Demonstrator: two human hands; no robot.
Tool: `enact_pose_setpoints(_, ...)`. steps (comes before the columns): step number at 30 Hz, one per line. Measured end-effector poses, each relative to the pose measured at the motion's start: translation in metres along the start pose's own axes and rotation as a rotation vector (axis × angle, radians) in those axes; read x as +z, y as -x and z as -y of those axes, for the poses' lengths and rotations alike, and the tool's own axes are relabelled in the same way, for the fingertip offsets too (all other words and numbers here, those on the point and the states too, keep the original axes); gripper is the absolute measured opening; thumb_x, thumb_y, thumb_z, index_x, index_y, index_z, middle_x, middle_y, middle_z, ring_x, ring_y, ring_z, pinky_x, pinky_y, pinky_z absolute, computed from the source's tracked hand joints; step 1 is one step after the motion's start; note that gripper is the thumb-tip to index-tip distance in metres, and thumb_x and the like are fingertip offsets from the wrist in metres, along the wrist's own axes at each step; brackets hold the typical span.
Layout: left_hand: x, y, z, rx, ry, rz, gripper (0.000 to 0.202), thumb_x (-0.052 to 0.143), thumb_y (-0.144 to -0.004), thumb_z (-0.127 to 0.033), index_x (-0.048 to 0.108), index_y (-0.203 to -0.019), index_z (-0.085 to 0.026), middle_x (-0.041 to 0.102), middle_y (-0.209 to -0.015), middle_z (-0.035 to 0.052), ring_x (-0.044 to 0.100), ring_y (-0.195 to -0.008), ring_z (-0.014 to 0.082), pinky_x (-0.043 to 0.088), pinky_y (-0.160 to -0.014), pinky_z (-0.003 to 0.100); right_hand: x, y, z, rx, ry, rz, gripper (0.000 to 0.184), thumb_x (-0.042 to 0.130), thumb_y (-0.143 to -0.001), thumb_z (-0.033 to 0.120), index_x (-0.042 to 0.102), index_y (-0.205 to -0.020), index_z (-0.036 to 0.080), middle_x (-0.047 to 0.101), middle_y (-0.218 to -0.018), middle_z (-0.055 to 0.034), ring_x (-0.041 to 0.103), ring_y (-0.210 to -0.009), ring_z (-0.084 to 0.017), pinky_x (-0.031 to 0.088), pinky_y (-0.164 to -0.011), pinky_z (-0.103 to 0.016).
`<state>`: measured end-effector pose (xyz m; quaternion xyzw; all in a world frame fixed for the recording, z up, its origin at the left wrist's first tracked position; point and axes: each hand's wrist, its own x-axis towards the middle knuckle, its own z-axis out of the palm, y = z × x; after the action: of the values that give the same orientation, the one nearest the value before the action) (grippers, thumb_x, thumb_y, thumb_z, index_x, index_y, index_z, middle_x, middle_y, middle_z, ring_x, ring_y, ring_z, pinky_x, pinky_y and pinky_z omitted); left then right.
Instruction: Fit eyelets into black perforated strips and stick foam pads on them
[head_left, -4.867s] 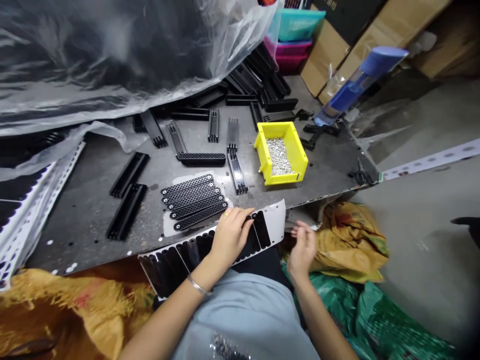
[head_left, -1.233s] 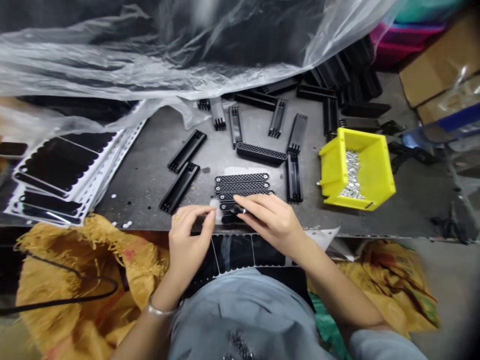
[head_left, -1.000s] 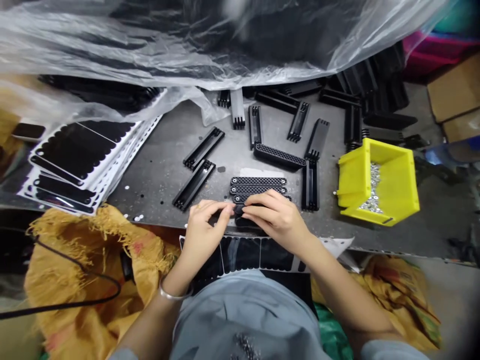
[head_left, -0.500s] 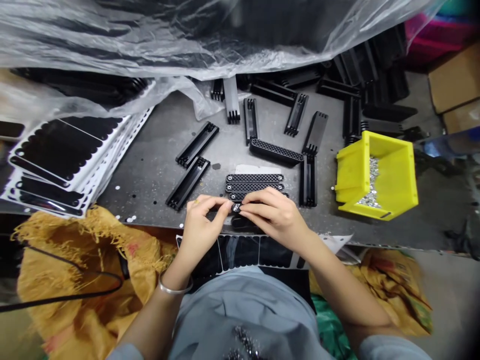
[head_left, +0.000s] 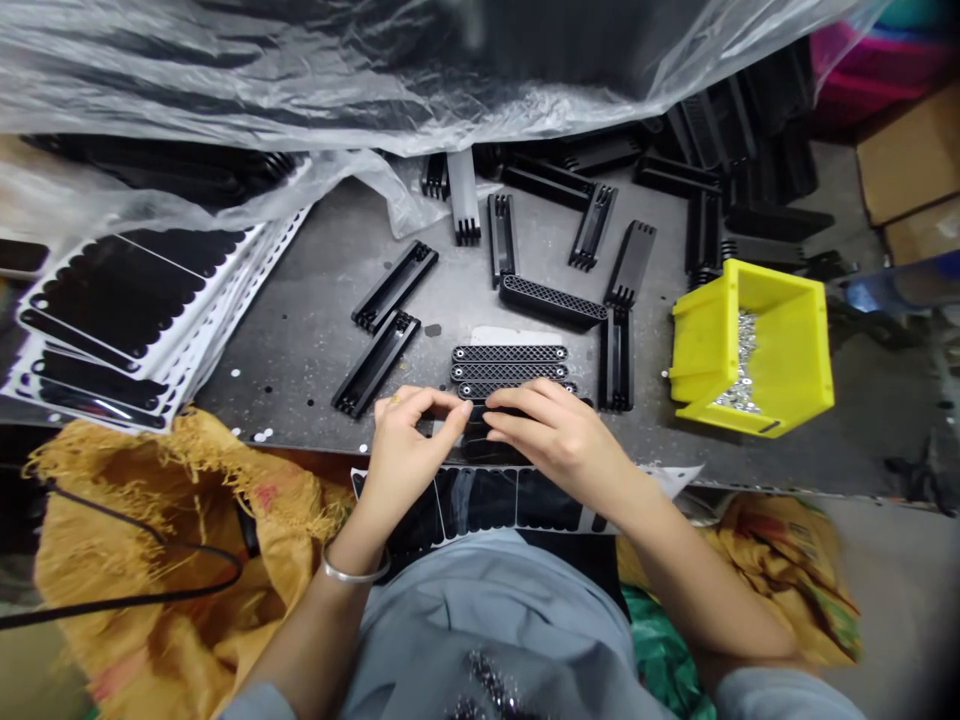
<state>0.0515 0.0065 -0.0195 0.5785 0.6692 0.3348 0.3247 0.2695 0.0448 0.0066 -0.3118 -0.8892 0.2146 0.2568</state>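
My left hand [head_left: 416, 437] has its thumb and index finger pinched at one end of a small black strip [head_left: 477, 411]. My right hand [head_left: 561, 440] meets it from the other side with its fingertips close together; much of the strip is hidden by the fingers. Just beyond my fingertips, black bars with a lattice face [head_left: 510, 371] lie side by side, with round metal pieces at their ends. A dark part [head_left: 487, 447] lies below my hands at the bench edge, partly covered.
Several black channel-shaped bars [head_left: 396, 287] are scattered over the grey bench [head_left: 300, 300]. A yellow bin [head_left: 784, 350] of small metal pieces stands at right. Stacked black sticker sheets [head_left: 127, 300] lie at left; another sheet [head_left: 476, 505] rests at my lap. Plastic wrap [head_left: 337, 90] hangs above.
The fingertips of my two hands have moved slightly apart. The shiny patch seen between them has turned to plain black. The bars and bin stay where they were.
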Motion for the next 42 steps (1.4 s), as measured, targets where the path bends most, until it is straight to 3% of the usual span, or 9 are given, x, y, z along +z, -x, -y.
enact_pose_setpoints(6, -0.001, 0.001, 0.0, 0.012, -0.005, -0.002, 0.017, 0.072, -0.091, -0.034, 0.073, -0.076, -0.025, 0.077, -0.082, -0.0019, 0.067, -0.085, 0.0207, 0.04, -0.097, 0.043, -0.031, 0.034, -0.02, 0.338, -0.197, -0.116, 0.012, 0.068, -0.099, 0.023, 0.077, -0.106, 0.023, 0.071, -0.098, -0.0057, 0.067, -0.082, -0.016, 0.055, -0.067, -0.03)
enact_pose_setpoints(14, -0.001, -0.004, 0.005, 0.068, -0.035, -0.013, 0.019, 0.071, -0.091, -0.037, 0.072, -0.077, -0.025, 0.075, -0.078, -0.0021, 0.067, -0.08, 0.0197, 0.043, -0.092, 0.04, -0.027, 0.034, -0.031, 0.293, -0.233, -0.119, 0.01, 0.067, -0.098, 0.021, 0.076, -0.101, 0.022, 0.066, -0.095, -0.0039, 0.062, -0.074, -0.013, 0.054, -0.064, -0.029)
enact_pose_setpoints(19, 0.002, 0.021, -0.006, 0.33, -0.053, -0.225, 0.005, 0.071, -0.093, -0.023, 0.072, -0.088, -0.025, 0.077, -0.086, -0.0006, 0.07, -0.082, 0.0182, 0.051, -0.086, 0.037, -0.033, 0.071, -0.003, 0.313, -0.015, -0.28, 0.02, 0.066, -0.098, 0.016, 0.073, -0.114, 0.025, 0.059, -0.094, -0.0055, 0.063, -0.083, -0.018, 0.059, -0.072, -0.033)
enact_pose_setpoints(23, 0.031, 0.055, -0.008, 0.662, 0.04, 0.035, 0.02, 0.071, -0.091, -0.01, 0.071, -0.105, -0.024, 0.079, -0.09, 0.0008, 0.074, -0.083, 0.0162, 0.059, -0.083, 0.033, -0.009, 0.116, 0.013, 0.318, -0.001, -0.121, 0.032, 0.063, -0.101, 0.018, 0.066, -0.132, 0.023, 0.064, -0.102, -0.0084, 0.066, -0.085, -0.018, 0.061, -0.074, -0.033)
enact_pose_setpoints(27, 0.065, 0.067, 0.008, 0.826, -0.027, 0.164, 0.032, 0.065, -0.096, -0.011, 0.068, -0.126, -0.021, 0.078, -0.113, 0.0091, 0.073, -0.111, 0.0226, 0.061, -0.098, 0.039, 0.017, 0.127, 0.011, 0.269, 0.12, -0.186, 0.035, 0.059, -0.101, 0.014, 0.066, -0.135, 0.023, 0.067, -0.105, -0.0104, 0.066, -0.085, -0.019, 0.06, -0.073, -0.034)
enact_pose_setpoints(31, 0.075, 0.061, 0.021, 0.891, -0.064, 0.128, 0.039, 0.066, -0.095, -0.007, 0.066, -0.132, -0.017, 0.078, -0.115, 0.0108, 0.072, -0.113, 0.0227, 0.062, -0.1, 0.037, 0.0, 0.13, 0.006, 0.336, -0.218, -0.174, 0.008, 0.067, -0.098, 0.021, 0.074, -0.098, 0.023, 0.064, -0.101, -0.0076, 0.068, -0.096, -0.021, 0.061, -0.083, -0.036)
enact_pose_setpoints(34, 0.074, 0.06, 0.019, 0.872, -0.063, 0.132, 0.039, 0.065, -0.096, -0.008, 0.064, -0.133, -0.019, 0.078, -0.115, 0.0094, 0.073, -0.112, 0.0224, 0.063, -0.098, 0.038, -0.035, 0.139, 0.005, 0.433, -0.663, -0.154, 0.026, 0.076, -0.092, 0.039, 0.061, -0.079, 0.022, 0.064, -0.104, -0.0075, 0.07, -0.11, -0.027, 0.061, -0.095, -0.047)
enact_pose_setpoints(39, 0.057, 0.066, 0.002, 0.898, -0.039, 0.117, 0.032, 0.064, -0.097, -0.011, 0.067, -0.128, -0.022, 0.079, -0.111, 0.0076, 0.074, -0.107, 0.0212, 0.063, -0.092, 0.036, -0.059, 0.104, 0.011, 0.521, -0.819, -0.371, 0.029, 0.074, -0.093, 0.046, 0.057, -0.107, 0.028, 0.058, -0.105, -0.0033, 0.063, -0.062, -0.012, 0.058, -0.053, -0.03)
enact_pose_setpoints(42, 0.028, 0.055, -0.009, 0.782, -0.027, -0.021, 0.026, 0.071, -0.092, -0.01, 0.069, -0.115, -0.021, 0.079, -0.098, 0.0034, 0.074, -0.093, 0.0176, 0.059, -0.087, 0.033, -0.035, 0.049, 0.013, 0.386, -0.366, -0.235, 0.025, 0.066, -0.098, 0.024, 0.067, -0.122, 0.029, 0.06, -0.111, -0.0059, 0.065, -0.086, -0.016, 0.06, -0.072, -0.032)
